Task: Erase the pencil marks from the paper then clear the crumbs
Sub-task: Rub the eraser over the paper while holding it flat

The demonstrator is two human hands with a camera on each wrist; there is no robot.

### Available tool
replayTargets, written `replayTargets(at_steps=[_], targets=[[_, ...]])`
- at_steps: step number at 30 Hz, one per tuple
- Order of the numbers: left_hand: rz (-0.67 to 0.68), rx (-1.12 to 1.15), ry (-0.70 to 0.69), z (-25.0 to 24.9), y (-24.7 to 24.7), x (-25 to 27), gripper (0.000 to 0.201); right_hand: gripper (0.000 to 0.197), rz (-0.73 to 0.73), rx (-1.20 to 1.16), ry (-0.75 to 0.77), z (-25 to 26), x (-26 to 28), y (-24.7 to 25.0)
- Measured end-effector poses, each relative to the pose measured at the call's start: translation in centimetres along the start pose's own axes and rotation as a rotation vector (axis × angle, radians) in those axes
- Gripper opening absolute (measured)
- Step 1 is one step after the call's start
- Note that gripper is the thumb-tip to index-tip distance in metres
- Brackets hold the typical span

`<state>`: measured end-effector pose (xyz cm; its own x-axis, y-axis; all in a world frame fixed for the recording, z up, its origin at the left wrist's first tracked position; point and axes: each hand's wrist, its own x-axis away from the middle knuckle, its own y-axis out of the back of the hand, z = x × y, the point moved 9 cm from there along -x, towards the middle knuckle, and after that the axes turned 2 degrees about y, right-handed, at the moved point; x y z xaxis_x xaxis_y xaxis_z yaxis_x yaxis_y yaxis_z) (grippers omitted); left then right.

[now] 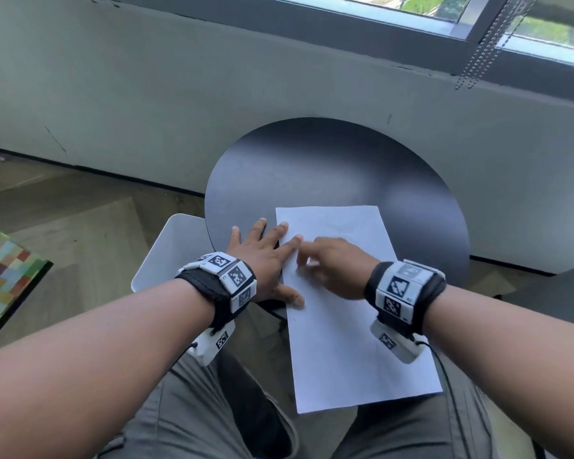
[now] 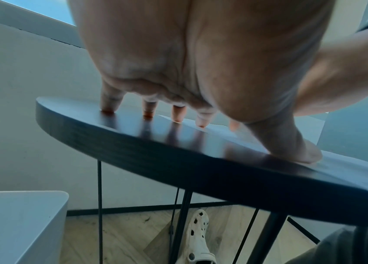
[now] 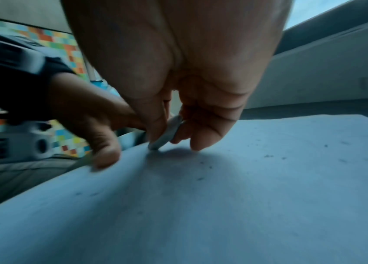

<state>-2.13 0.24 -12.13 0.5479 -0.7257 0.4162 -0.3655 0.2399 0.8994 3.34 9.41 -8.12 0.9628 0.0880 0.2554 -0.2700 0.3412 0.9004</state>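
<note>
A: On the round black desk (image 1: 328, 167), your paper (image 1: 352, 326) lies with its near end hanging off the edge over your lap. Your left hand (image 1: 262, 260) is flat, fingers (image 2: 149, 109) spread, tips pressing the sheet's left edge and the desk beside it.

B: And the right?

A: Your right hand (image 1: 332, 263) has thumb and fingers pinching a small pale eraser (image 3: 167, 132), its tip touching the paper close to the left thumb. Dark crumbs (image 3: 269, 156) are scattered on the sheet.

B: Handling?

A: Judgement only: the paper is thin and light and will buckle or slide under rubbing, worse on the unsupported overhang. Keep pinning it flat right beside the stroke. The eraser looks small and slightly soft; hold it low near the working end. The crumbs are light, so brush them gently.

B: Any text?

A: None readable. Your wristbands (image 1: 226, 276) carry black-and-white square marker codes, no words. Pencil marks are too faint to make out.
</note>
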Motion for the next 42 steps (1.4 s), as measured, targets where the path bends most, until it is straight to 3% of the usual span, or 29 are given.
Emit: replayTargets(at_steps=[2,7,12,14,18,23,24,28,30,33,35,38,40,42], targets=[[0.013,-0.003,0.002,-0.1,0.1,0.0,0.124,0.013,0.105,0.016,0.082,0.8,0.7,-0.8],[0.041,-0.027,0.020,-0.3,0.3,0.1,0.122,0.018,-0.108,-0.001,-0.100,-2.8,-0.8,2.0],[0.070,-0.015,0.023,-0.5,0.3,0.2,0.122,0.013,0.137,0.033,0.098,0.1,1.9,-1.2],[0.072,-0.024,0.024,-0.5,0.4,0.1,0.122,0.015,0.078,0.034,0.057,-0.6,0.9,-0.3],[0.071,-0.042,0.029,-0.5,0.4,0.1,0.124,0.019,-0.139,-0.005,-0.176,-3.4,-0.6,1.6],[0.081,-0.031,0.037,-0.7,0.5,0.0,0.123,0.014,0.074,-0.015,0.059,0.9,1.9,-1.6],[0.082,-0.035,0.036,-0.8,0.6,0.0,0.123,0.015,0.044,-0.012,0.028,0.1,1.6,-1.0],[0.082,-0.086,0.047,-1.2,1.2,-0.1,0.122,0.019,-0.159,-0.010,-0.348,-6.2,0.6,2.1],[0.088,-0.105,0.045,-1.3,1.4,-0.2,0.122,0.021,-0.129,-0.013,-0.304,-4.9,1.1,1.2],[0.086,-0.116,0.038,-1.4,1.4,-0.3,0.121,0.021,-0.004,0.001,-0.076,-0.1,2.7,-1.6],[0.091,-0.128,0.042,-1.5,1.5,-0.3,0.120,0.019,-0.019,0.010,-0.118,-1.4,2.6,-0.9],[0.107,-0.136,0.049,-1.7,1.7,-0.3,0.120,0.019,-0.118,-0.039,-0.368,-5.9,2.0,1.4],[0.105,-0.139,0.051,-1.6,1.7,-0.3,0.119,0.021,-0.110,-0.039,-0.348,-4.6,1.6,0.9],[0.092,-0.146,0.050,-1.6,1.8,-0.2,0.117,0.026,-0.055,-0.047,-0.229,-1.6,1.3,-0.9]])
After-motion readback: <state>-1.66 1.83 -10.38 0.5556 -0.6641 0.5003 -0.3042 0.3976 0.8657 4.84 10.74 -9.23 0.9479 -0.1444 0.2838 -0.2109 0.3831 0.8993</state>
